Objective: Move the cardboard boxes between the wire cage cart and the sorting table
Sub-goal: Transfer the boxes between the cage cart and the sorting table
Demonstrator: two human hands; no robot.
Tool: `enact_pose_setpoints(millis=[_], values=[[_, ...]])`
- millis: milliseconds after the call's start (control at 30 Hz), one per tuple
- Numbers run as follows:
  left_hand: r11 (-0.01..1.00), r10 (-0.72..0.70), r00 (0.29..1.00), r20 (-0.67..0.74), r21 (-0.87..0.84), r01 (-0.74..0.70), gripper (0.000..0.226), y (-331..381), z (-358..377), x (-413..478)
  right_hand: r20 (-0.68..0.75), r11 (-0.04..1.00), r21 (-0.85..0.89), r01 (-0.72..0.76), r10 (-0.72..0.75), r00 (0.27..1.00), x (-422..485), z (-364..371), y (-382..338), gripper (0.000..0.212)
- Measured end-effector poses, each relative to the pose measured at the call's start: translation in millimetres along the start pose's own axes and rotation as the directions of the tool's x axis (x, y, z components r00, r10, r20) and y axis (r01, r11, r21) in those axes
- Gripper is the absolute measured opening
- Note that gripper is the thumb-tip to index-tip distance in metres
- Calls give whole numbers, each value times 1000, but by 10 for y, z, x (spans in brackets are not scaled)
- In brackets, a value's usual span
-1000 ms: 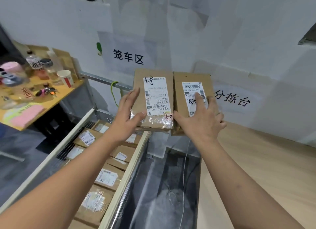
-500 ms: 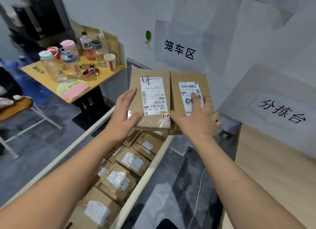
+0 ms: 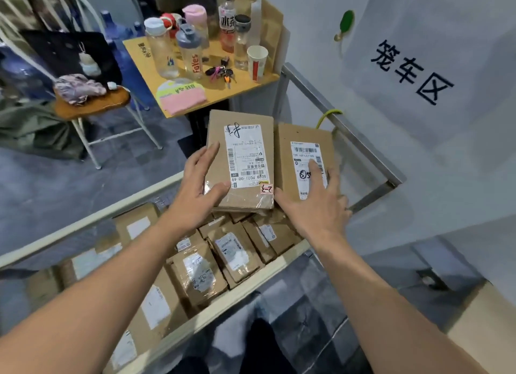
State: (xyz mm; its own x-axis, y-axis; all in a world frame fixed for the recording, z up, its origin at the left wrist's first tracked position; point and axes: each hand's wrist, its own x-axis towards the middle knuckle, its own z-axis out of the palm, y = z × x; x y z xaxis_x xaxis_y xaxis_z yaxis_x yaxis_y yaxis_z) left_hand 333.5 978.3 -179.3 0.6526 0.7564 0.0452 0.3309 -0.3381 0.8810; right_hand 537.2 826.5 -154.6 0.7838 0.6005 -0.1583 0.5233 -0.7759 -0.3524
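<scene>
Over the wire cage cart (image 3: 243,291), crowded with parcels (image 3: 231,252), the left hand (image 3: 199,189) clasps the left box (image 3: 243,155), the right hand (image 3: 314,208) the right box (image 3: 303,150), neither set down yet.

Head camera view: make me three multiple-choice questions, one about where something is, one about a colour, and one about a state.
1. The box in the right hand is:
A. on the sorting table
B. above the wire cage cart
C. on the chair

2. The folded knit cloth on the side table is mainly:
A. blue
B. black
C. pink

3. The left hand:
A. grips the other box
B. hangs empty
C. rests flat on the cart's rail

Answers:
1 B, since the cart's packed boxes show beneath it.
2 C, since it is pink with a yellow-green band.
3 A, since the thumb lies on top and the fingers run along the side.
</scene>
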Motion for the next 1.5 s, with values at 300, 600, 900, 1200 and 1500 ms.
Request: enact_pose_setpoints(millis=[300,600,900,1200,1500], values=[[977,-207,965,-161,9,211,75,-658,359,79,283,966,-180,185,-129,950,589,998,399,105],[958,-288,943,-166,-53,283,77,-1476,645,121,439,929,-249,273,-143,887,874,1823,514,105],[947,-320,934,-156,-69,313,74,-1987,779,-51,480,872,-363,329,-127,868,897,2482,780,108],[943,-334,929,-158,-68,327,75,-2249,833,-232,483,874,-368,318,-112,868,1062,3017,1029,109],[928,-373,918,-138,-63,367,76,-2399,977,-277,562,886,-367,285,-34,827,1061,3415,1091,129]])
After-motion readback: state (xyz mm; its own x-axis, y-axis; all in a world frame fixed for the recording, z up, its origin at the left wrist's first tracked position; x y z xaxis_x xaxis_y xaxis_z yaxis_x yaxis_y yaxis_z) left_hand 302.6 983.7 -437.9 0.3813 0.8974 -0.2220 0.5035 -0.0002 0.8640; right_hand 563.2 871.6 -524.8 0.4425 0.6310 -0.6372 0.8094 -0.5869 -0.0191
